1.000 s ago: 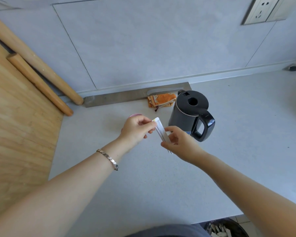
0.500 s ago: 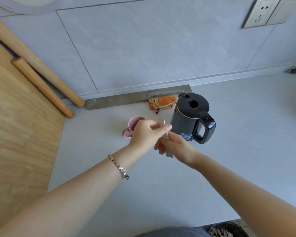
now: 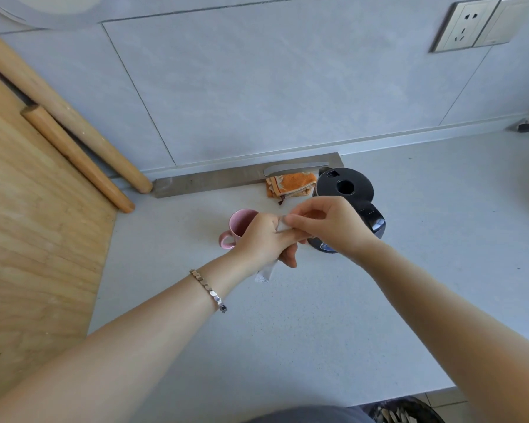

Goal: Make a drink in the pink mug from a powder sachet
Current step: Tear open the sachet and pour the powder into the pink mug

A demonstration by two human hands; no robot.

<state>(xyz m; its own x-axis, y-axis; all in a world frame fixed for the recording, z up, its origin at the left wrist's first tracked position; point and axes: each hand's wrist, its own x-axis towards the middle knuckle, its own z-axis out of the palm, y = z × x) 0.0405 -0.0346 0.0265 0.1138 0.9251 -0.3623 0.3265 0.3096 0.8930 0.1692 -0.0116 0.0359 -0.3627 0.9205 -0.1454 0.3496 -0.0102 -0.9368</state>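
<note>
A white powder sachet (image 3: 264,271) is held upright between both hands above the pale worktop (image 3: 287,331). The left hand (image 3: 261,239) is wrapped around its middle, fingers closed on it, so that only the lower end is seen below the fist and a small piece of the top end above it. That top end is pinched by the fingers of the right hand (image 3: 330,227), thumb and forefinger closed on the sachet's upper edge. Whether the sachet is torn open cannot be told.

The pink mug (image 3: 237,227) is placed on the worktop just behind the left hand, handle turned to the left; its right side is hidden by the hand, and its contents cannot be made out. A black kettle (image 3: 345,187) is seen just beside the mug on the right, partly covered by the right hand. An orange cloth (image 3: 290,184) is laid behind them against a metal strip (image 3: 211,181) at the foot of the wall. A wooden board (image 3: 37,239) and two rolling pins (image 3: 77,157) are seen at the left. A silver bracelet (image 3: 209,290) is worn on the left wrist.
</note>
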